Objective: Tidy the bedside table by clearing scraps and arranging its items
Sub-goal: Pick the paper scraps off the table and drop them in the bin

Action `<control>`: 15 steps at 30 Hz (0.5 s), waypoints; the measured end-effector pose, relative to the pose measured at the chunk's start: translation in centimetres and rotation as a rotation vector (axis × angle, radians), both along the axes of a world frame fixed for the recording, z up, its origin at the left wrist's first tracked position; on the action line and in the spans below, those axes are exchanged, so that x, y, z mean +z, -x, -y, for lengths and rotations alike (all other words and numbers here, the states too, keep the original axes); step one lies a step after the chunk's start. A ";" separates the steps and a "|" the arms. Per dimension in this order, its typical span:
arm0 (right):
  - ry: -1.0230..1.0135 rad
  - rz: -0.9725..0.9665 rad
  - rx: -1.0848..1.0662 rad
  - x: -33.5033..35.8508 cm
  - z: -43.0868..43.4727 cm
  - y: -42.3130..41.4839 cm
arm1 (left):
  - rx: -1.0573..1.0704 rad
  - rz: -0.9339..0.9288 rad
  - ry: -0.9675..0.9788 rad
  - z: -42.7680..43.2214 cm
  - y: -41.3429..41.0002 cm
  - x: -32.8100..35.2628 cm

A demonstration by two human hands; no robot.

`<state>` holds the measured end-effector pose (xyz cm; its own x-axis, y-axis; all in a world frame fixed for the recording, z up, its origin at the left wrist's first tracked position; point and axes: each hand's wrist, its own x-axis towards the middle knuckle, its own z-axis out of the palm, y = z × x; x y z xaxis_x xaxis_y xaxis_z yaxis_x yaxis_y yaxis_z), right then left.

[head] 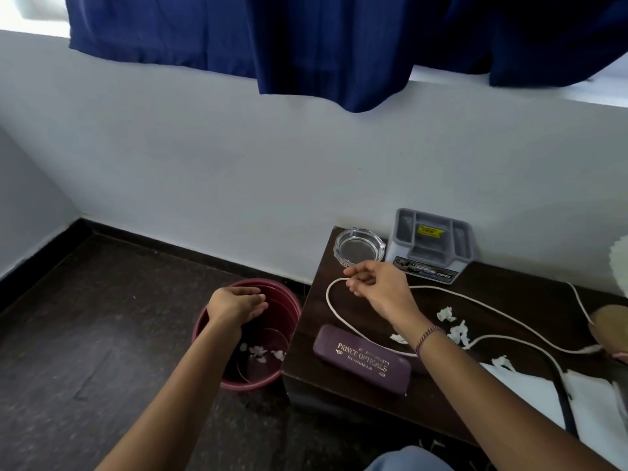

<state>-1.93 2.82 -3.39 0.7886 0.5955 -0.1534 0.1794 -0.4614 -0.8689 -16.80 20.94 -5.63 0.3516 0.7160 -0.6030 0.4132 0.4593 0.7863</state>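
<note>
**Kid:** Where is the left hand point(238, 305)?

**Helper:** It is over the dark red bin point(292, 300) on the floor, just beside the bedside table point(309, 338). The fingers are spread loose and flat. They hold nothing.

**Kid:** What is in the bin?

**Helper:** Little white paper scraps point(261, 352) lie at the bottom.

**Kid:** And the right hand point(380, 287)?

**Helper:** It is above the back part of the table, near the glass ashtray point(359, 248). The fingers curl in, and the thumb and first finger are close together right by the loop of the white cord point(331, 307). I cannot tell if they pinch the cord or only touch it.

**Kid:** Are there more scraps?

**Helper:** Yes. More white paper bits point(457, 329) sit on the table, to the right of the wrist, near the cord.

**Kid:** What else is on the table?

**Helper:** A purple glasses case point(363, 360) with gold words lies at the front. A grey organizer box point(431, 244) stands at the back by the wall, just beside the ashtray. White paper point(530, 396) lies on the right side.
</note>
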 end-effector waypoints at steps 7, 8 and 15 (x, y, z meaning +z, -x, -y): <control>0.202 0.104 0.003 0.5 3.1 -1.0 | -0.040 -0.064 -0.057 2.0 -1.1 0.6; 0.287 0.131 0.036 0.5 3.6 -1.1 | -0.051 -0.074 -0.061 2.3 -1.2 0.7; 0.873 0.240 0.225 -0.7 5.6 -0.9 | -0.088 -0.059 -0.072 4.3 -2.4 2.1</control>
